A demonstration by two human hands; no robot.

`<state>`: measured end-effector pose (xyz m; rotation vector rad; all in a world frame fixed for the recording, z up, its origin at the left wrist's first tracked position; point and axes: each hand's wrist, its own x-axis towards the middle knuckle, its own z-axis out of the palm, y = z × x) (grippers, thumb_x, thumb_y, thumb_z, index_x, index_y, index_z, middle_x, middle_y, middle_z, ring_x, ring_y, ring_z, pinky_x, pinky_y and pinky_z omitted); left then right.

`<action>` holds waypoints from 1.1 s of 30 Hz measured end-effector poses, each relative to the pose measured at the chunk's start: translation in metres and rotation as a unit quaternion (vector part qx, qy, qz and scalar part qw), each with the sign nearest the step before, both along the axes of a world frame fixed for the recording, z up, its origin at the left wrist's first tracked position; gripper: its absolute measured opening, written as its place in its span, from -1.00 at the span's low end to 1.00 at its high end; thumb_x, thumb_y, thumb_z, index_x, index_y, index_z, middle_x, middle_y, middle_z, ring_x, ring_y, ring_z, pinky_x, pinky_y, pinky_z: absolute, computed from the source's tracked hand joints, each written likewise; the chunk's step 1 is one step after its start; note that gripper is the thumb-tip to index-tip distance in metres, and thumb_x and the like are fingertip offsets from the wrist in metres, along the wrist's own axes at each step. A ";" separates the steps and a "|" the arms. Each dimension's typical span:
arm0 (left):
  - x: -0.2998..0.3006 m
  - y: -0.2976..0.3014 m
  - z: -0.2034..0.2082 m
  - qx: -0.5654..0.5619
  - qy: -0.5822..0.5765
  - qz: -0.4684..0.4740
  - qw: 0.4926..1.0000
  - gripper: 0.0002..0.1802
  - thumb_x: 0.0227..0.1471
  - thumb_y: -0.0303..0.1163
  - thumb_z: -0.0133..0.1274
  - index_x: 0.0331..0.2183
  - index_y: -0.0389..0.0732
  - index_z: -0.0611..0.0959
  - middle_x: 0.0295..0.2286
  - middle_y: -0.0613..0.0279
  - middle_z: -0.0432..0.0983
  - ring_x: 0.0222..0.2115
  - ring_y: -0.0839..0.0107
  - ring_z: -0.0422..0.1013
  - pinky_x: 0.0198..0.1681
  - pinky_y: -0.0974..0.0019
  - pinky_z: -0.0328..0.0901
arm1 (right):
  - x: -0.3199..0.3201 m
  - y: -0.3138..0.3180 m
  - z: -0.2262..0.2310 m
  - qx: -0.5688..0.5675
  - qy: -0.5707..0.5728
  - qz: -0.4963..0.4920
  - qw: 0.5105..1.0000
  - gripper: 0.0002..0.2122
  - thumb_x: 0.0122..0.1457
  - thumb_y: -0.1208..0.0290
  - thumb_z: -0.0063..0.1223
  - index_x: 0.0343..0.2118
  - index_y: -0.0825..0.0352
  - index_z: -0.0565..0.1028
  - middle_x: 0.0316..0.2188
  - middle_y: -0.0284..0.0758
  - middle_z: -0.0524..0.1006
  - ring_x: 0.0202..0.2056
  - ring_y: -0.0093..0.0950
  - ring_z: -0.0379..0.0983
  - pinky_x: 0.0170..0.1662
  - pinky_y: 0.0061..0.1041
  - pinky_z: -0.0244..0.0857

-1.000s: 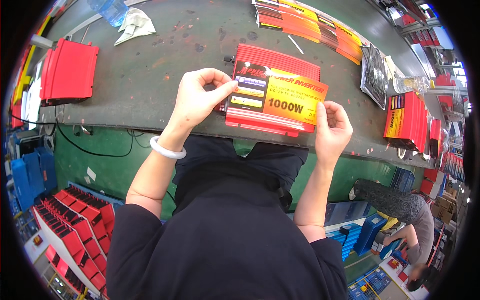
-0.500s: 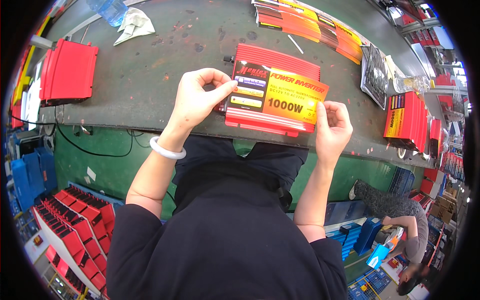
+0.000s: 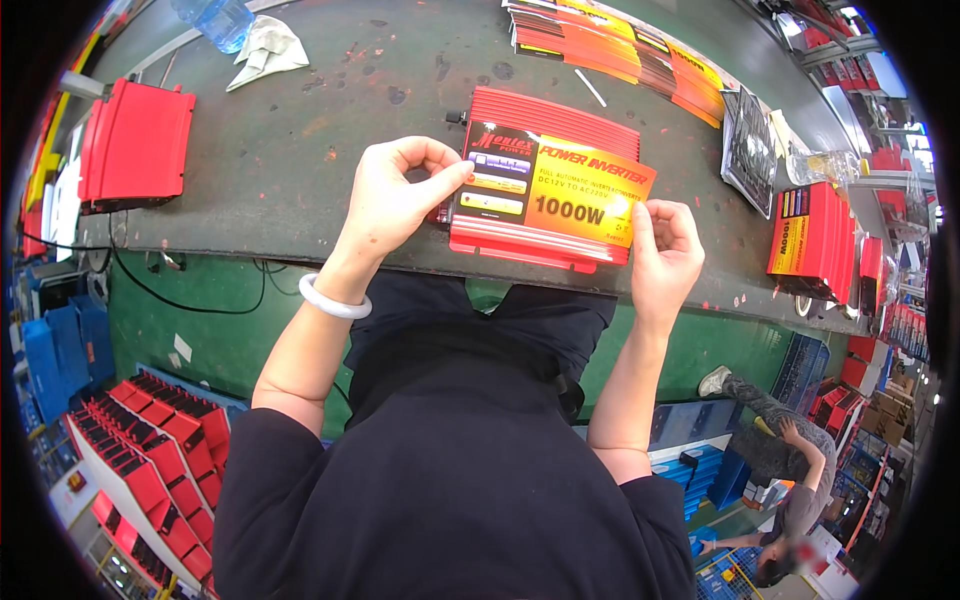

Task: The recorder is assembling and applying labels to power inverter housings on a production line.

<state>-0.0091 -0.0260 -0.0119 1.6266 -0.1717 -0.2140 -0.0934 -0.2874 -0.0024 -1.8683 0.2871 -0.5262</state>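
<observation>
A yellow and black label [image 3: 575,190] lies over the top of a red ribbed power inverter [image 3: 555,108] at the front of the bench. My left hand [image 3: 405,190] pinches the label's left edge between thumb and forefinger. At its right end, my right hand [image 3: 665,250] holds the corner in the same kind of pinch. The right end of the label reaches past the inverter's edge. I cannot tell how much of the label touches the metal beneath.
Stacked labels [image 3: 620,50] lie at the back of the bench [image 3: 300,180]. One red inverter [image 3: 135,145] stands at the left, a labelled inverter [image 3: 815,245] at the right. A bottle [image 3: 215,22] and white cloth [image 3: 268,55] sit far left. A co-worker [image 3: 800,470] bends over behind, lower right.
My hands and the label have hardly moved. The co-worker at the lower right has shifted posture, and the blue box that was in their hand no longer shows there.
</observation>
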 end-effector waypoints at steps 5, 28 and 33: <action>0.000 -0.001 0.001 0.003 -0.003 0.002 1.000 -0.83 -0.06 -0.43 0.21 -0.48 -0.37 0.64 -0.62 0.38 0.46 -0.58 0.70 0.34 -0.50 0.56 0.25 | 0.001 -0.001 0.000 0.005 0.005 0.003 1.000 -0.94 0.12 0.60 0.13 -0.43 0.44 0.48 -0.44 -0.45 0.43 -0.48 -0.74 0.36 -0.40 -0.74 0.27; -0.004 -0.005 0.007 0.069 -0.052 0.028 0.996 -0.83 -0.12 -0.42 0.23 -0.53 -0.34 0.63 -0.65 0.40 0.42 -0.56 0.68 0.32 -0.44 0.51 0.25 | 0.002 0.003 -0.005 -0.044 -0.019 -0.018 0.999 -0.94 0.07 0.62 0.14 -0.45 0.47 0.49 -0.46 -0.41 0.44 -0.52 -0.71 0.38 -0.43 -0.71 0.28; -0.004 -0.004 0.009 0.080 -0.050 0.030 0.995 -0.83 -0.12 -0.43 0.23 -0.54 -0.34 0.62 -0.66 0.40 0.42 -0.56 0.68 0.32 -0.45 0.51 0.25 | 0.003 0.004 -0.005 -0.058 -0.032 -0.019 0.998 -0.95 0.07 0.63 0.14 -0.46 0.47 0.49 -0.46 -0.41 0.44 -0.53 -0.70 0.37 -0.45 -0.71 0.27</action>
